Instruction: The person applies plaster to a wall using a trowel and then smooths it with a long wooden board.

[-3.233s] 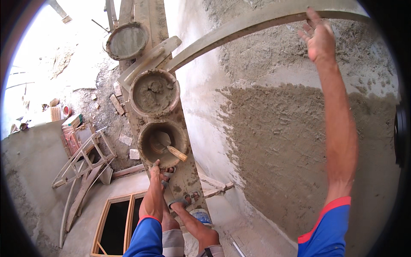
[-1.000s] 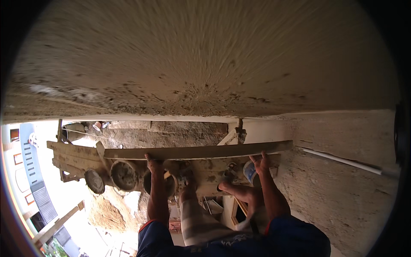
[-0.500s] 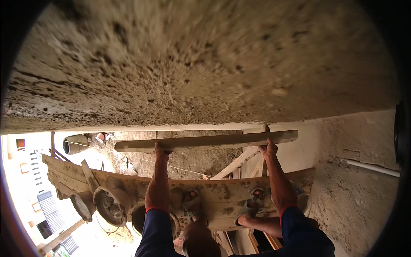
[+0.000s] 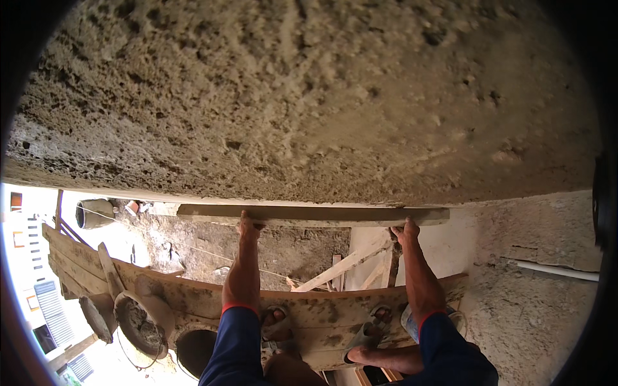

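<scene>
A long, mortar-grey plasterer's straightedge point(image 4: 335, 214) runs nearly level from side to side, just below the rough plastered wall point(image 4: 290, 116). Its far edge lies along the wall face; whether it touches along its whole length I cannot tell. My left hand point(image 4: 248, 225) grips it left of the middle, thumb on top. Toward the right end, my right hand point(image 4: 405, 231) holds it the same way, fingers curled underneath. Both arms are stretched out forward. The wall's fresh plaster is pitted and dark on the left, smoother on the right.
I stand in sandals on a raised plank platform point(image 4: 315, 307). At its left are a bucket of mortar point(image 4: 143, 325), a second bucket point(image 4: 98, 316) and a dark pail point(image 4: 196, 352). Wooden braces point(image 4: 347, 262) rise beyond the planks. A side wall with a white pipe point(image 4: 557, 270) bounds the right.
The straightedge has gone from slanting, right end farther away, to nearly level and close along the wall. Both hands have kept their grip on it. My view has shifted slightly.
</scene>
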### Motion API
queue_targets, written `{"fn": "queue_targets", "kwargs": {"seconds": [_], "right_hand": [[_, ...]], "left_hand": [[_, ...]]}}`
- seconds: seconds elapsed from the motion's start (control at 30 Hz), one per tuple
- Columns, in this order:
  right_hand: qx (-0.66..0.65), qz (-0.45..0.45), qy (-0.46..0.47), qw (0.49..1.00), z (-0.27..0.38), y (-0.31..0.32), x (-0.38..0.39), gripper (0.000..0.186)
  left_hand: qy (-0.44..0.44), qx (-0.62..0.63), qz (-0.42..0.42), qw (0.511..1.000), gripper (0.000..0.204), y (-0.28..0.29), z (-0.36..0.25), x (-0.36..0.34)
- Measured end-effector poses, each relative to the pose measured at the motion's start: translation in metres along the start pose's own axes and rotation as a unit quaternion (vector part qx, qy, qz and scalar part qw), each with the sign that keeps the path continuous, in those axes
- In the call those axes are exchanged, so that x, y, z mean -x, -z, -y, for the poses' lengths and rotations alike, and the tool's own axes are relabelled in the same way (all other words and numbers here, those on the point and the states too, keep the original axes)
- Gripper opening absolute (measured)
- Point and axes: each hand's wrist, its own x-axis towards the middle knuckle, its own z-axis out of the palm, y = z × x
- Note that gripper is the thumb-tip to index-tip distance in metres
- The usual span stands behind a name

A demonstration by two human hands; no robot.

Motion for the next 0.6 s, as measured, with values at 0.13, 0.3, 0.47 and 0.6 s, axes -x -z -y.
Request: {"fn": "queue_targets", "kwargs": {"seconds": [0.13,0.3,0.47,0.6], "right_hand": [[0.02,0.015,-0.007,1.0,-0.005,0.007,-0.005,0.04],[0.049,0.0,0.04,0.998,-0.005,-0.003,0.007,0.041],[0.057,-0.038,0.026,0.997,0.009,0.01,-0.004,0.041],[0.042,-0.073,0.061,0.995,0.01,0.009,-0.008,0.041]], "left_hand": [[0.012,-0.005,-0.004,1.0,0.05,0.009,-0.001,-0.004],[0.037,0.004,-0.033,0.999,0.05,0.031,0.017,-0.022],[0.056,-0.026,-0.054,0.997,0.046,0.017,0.048,-0.022],[0.069,0.075,-0.025,0.994,0.042,0.008,0.063,-0.032]]}}
